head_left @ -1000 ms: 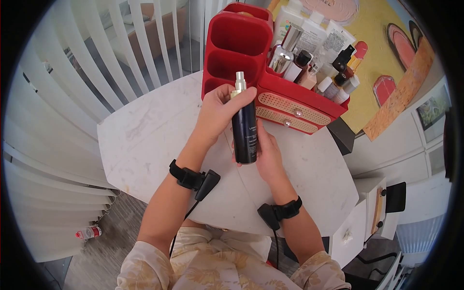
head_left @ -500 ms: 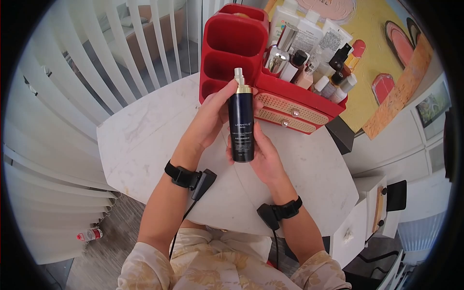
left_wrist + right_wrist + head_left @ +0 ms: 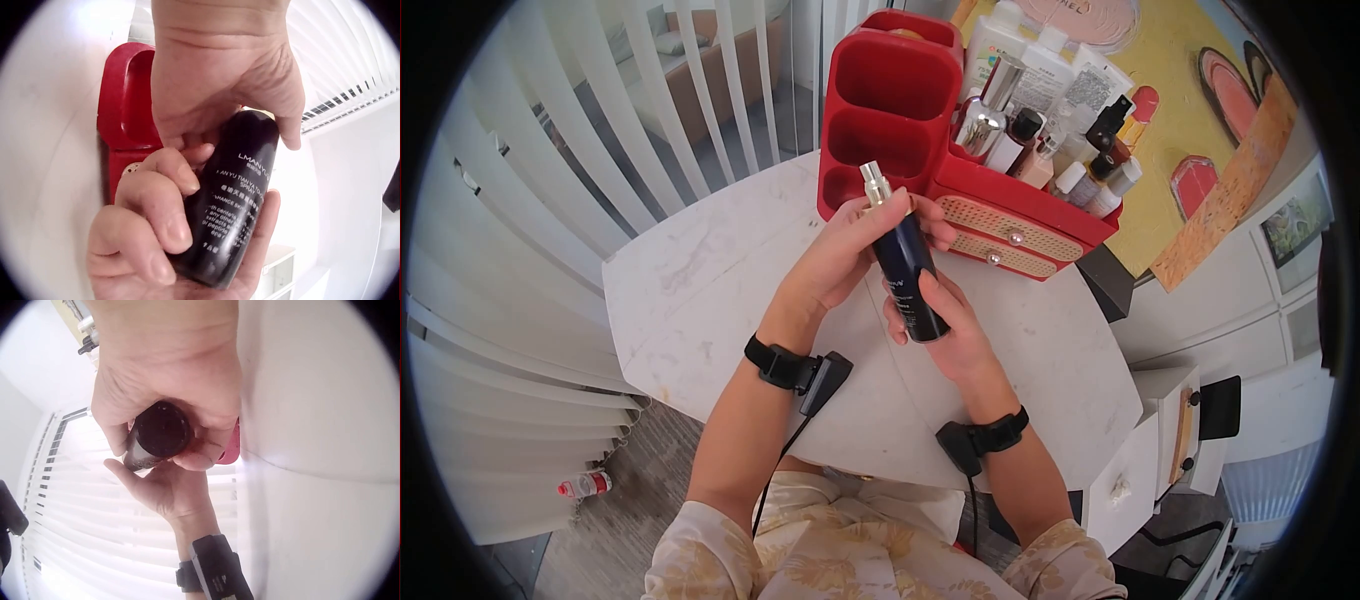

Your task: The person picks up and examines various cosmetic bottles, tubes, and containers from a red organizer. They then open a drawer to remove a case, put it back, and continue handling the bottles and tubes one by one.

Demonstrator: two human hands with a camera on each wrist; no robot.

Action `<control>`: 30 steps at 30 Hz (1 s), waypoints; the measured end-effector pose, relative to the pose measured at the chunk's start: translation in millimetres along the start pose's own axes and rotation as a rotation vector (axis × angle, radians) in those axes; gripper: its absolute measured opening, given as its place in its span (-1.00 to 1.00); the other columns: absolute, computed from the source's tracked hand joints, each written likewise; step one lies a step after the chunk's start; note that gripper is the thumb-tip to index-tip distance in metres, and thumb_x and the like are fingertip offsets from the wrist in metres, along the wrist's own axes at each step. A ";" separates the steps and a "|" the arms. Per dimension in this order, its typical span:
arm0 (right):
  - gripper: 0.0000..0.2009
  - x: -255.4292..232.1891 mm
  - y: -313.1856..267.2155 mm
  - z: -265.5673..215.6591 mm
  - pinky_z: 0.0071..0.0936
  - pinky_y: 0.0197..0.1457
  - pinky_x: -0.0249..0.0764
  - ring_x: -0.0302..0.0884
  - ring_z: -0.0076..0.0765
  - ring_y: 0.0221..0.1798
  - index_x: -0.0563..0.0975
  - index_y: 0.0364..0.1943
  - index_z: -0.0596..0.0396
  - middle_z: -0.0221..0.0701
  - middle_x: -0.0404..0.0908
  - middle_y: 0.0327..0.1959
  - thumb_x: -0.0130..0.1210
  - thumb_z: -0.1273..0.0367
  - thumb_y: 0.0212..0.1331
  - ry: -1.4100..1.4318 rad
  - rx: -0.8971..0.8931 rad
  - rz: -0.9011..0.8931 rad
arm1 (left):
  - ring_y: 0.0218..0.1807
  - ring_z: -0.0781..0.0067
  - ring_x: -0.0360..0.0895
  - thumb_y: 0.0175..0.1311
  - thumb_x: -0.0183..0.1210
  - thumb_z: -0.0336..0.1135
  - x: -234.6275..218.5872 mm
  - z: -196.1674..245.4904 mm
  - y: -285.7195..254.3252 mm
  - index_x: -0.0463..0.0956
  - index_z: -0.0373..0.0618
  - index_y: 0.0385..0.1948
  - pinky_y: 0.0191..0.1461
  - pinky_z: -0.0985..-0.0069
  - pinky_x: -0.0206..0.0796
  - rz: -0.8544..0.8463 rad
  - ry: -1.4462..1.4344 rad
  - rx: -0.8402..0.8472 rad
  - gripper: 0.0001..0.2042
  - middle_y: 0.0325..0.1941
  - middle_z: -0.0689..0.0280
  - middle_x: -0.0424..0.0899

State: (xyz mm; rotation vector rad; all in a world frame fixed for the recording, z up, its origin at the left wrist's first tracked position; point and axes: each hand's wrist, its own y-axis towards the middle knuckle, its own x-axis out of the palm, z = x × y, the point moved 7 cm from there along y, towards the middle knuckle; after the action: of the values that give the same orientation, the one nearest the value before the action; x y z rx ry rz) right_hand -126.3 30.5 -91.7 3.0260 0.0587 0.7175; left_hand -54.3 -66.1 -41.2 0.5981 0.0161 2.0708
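Note:
A dark spray bottle (image 3: 905,258) with white lettering is held between both hands over the table, its silver nozzle (image 3: 874,180) leaning toward the upper left. My left hand (image 3: 838,245) grips it near the neck, thumb along the gold collar and fingers behind. Lower down, my right hand (image 3: 960,335) wraps the body, with the thumb in front. In the left wrist view the right hand's curled fingers (image 3: 147,212) lie along the label side. The bottle's round base (image 3: 164,429) faces the right wrist camera, and part of the neck is hidden by the left hand.
Just beyond the hands stands a red organizer (image 3: 890,125) with round compartments, two drawers and several cosmetic bottles (image 3: 1040,130). Under the hands is a white marble-look table (image 3: 700,270). Vertical blinds (image 3: 510,200) hang at the left; a plastic bottle (image 3: 585,485) lies on the floor.
The bottle first turned so its label faced the head camera, then tipped, its nozzle moving left and down and its base right. Both hands have kept hold of it.

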 end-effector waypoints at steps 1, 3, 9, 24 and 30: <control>-0.52 1.5 -1.0 1.7 -0.46 -0.29 0.44 0.55 -0.43 -0.33 0.41 0.15 0.17 -0.31 0.55 -0.07 0.01 0.03 0.47 0.056 0.021 -0.026 | 0.03 0.27 0.66 0.39 0.07 0.28 1.7 -0.3 -0.5 0.56 -0.23 0.06 0.27 0.30 0.42 -0.025 -0.004 -0.001 -0.36 -0.06 0.13 0.73; -0.57 8.4 -3.7 2.3 -0.48 -0.34 0.43 0.54 -0.45 -0.41 0.42 0.09 0.19 -0.31 0.56 -0.16 0.06 0.08 0.45 0.111 0.063 -0.078 | 0.07 0.24 0.66 0.28 0.20 0.30 5.4 -0.3 -1.7 0.57 -0.24 0.04 0.30 0.29 0.42 -0.073 -0.012 -0.002 -0.34 -0.04 0.12 0.72; -0.70 29.2 -16.6 0.6 -0.53 -0.61 0.31 0.43 -0.48 -0.68 0.47 -0.09 0.22 -0.36 0.54 -0.56 0.24 0.29 0.28 0.220 0.284 -0.312 | 0.09 0.20 0.65 0.12 0.41 0.15 26.0 -11.1 -6.2 0.61 -0.23 -0.01 0.30 0.27 0.40 -0.328 -0.200 0.031 -0.39 -0.01 0.07 0.72; -0.79 18.1 -9.8 2.4 -0.53 -0.62 0.30 0.40 -0.48 -0.72 0.50 -0.33 0.15 -0.41 0.51 -0.64 0.33 0.39 0.11 -0.011 0.227 -0.101 | -0.08 0.17 0.67 0.16 0.28 -0.18 28.5 -7.8 -4.7 0.53 -0.12 -0.40 0.12 0.23 0.48 -0.164 -0.096 -0.035 -0.79 -0.22 -0.01 0.74; -0.82 16.8 -7.9 -1.9 -0.54 -0.61 0.29 0.42 -0.51 -0.70 0.50 -0.39 0.13 -0.44 0.49 -0.66 0.31 0.41 0.12 -0.146 0.184 -0.020 | -0.11 0.23 0.68 0.14 0.28 -0.21 27.6 -5.8 -4.8 0.54 -0.13 -0.40 0.11 0.27 0.47 -0.115 -0.093 -0.010 -0.80 -0.24 -0.01 0.75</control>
State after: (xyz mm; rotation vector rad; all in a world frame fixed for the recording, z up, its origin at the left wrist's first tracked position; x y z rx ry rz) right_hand -112.4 39.1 -82.7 3.2378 0.1602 0.5150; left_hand -64.9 -40.0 -36.3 0.6715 -0.0138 1.9296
